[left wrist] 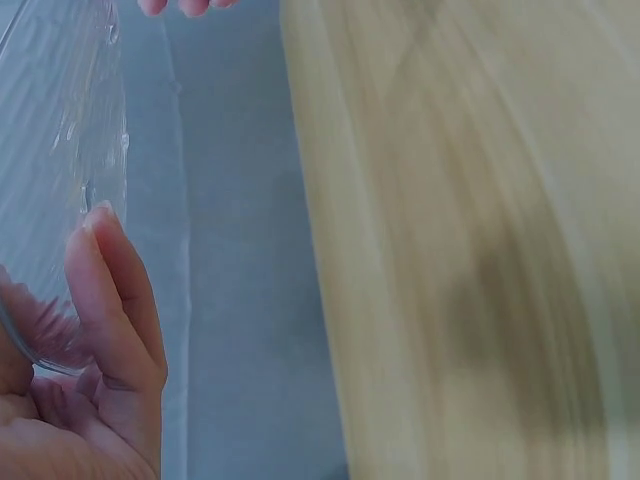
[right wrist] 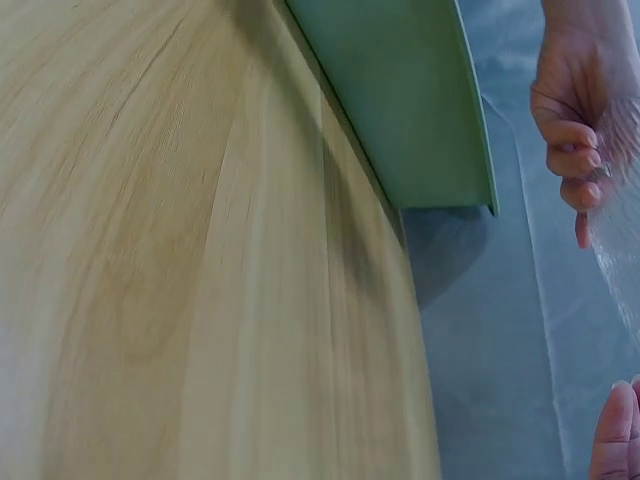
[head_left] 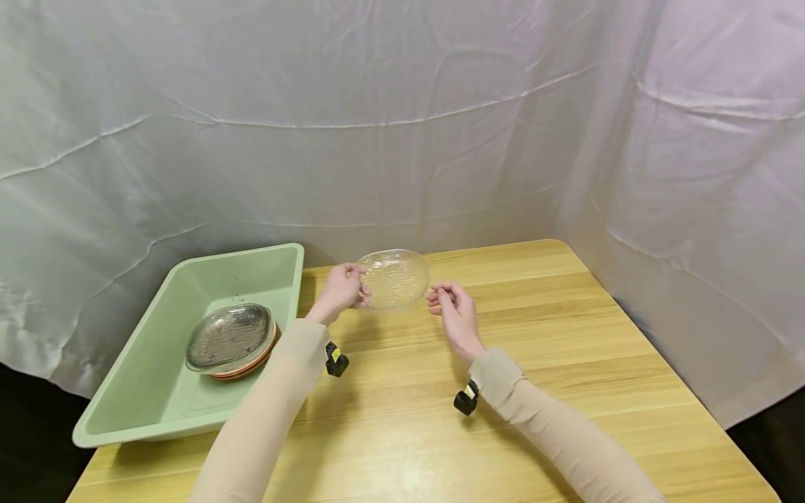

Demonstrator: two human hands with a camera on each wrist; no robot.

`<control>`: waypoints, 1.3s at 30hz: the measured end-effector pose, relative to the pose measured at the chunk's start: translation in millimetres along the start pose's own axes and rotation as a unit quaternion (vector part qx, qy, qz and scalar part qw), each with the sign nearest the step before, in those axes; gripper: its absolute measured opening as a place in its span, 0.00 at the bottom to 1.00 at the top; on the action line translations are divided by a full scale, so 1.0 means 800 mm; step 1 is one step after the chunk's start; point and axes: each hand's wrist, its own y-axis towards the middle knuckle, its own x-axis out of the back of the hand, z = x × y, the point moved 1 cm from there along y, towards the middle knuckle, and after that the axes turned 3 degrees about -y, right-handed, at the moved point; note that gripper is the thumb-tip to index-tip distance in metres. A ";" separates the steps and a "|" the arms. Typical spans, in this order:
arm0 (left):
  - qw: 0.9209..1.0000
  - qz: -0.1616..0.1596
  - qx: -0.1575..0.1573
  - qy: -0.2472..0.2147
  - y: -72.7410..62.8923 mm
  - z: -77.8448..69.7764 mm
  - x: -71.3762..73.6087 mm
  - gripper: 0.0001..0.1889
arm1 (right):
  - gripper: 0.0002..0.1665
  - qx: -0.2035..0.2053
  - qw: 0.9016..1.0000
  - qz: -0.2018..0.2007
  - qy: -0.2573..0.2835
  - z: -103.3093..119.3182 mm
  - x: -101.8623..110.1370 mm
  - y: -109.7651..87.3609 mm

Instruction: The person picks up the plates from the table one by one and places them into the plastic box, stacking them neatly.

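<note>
My left hand [head_left: 344,288] grips the left edge of a clear, oval, ribbed plate [head_left: 396,279], thumb on one side and fingers on the other. The plate is held up above the table, tilted so its broad face shows. Close by its right edge is my right hand [head_left: 458,314], fingers loosely bent with nothing pinched between them. In the left wrist view, fingers [left wrist: 100,290] of the left hand lie along the plate's edge. In the right wrist view, the right fingertips [right wrist: 618,430] show just below the plate [right wrist: 622,220].
A pale green basin [head_left: 126,370] stands at the left of the wooden table [head_left: 534,349]. Inside it lies a stack of oval plates [head_left: 233,339], a clear one on top and orange-brown rims beneath. Grey-white curtains [head_left: 377,140] hang behind the table and along its right side.
</note>
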 end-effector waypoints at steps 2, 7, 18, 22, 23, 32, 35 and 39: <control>1.000 -0.005 -0.003 0.007 -0.001 -0.003 0.010 0.21 | 0.15 0.011 1.000 0.009 -0.006 0.004 -0.006 -0.002; 0.999 -0.020 -0.009 0.028 -0.004 -0.008 0.037 0.22 | 0.15 0.037 0.998 0.033 -0.031 0.010 -0.019 -0.007; 0.999 -0.033 -0.004 0.038 -0.015 -0.002 0.084 0.23 | 0.13 0.103 0.987 0.100 -0.071 0.019 -0.056 -0.023; 0.998 -0.037 0.002 0.045 -0.022 0.003 0.104 0.24 | 0.13 0.128 0.979 0.119 -0.104 0.021 -0.070 -0.033; 0.998 -0.039 0.004 0.048 -0.024 0.004 0.109 0.24 | 0.13 0.133 0.977 0.125 -0.111 0.022 -0.073 -0.035; 0.997 -0.051 0.015 0.063 -0.042 0.021 0.163 0.26 | 0.16 0.170 0.949 0.209 -0.165 0.029 -0.108 -0.057; 0.996 -0.058 0.015 0.071 -0.048 0.028 0.178 0.26 | 0.18 0.179 0.936 0.237 -0.187 0.032 -0.119 -0.065; 0.994 -0.065 0.021 0.088 -0.055 0.038 0.199 0.27 | 0.20 0.205 0.913 0.265 -0.233 0.034 -0.135 -0.076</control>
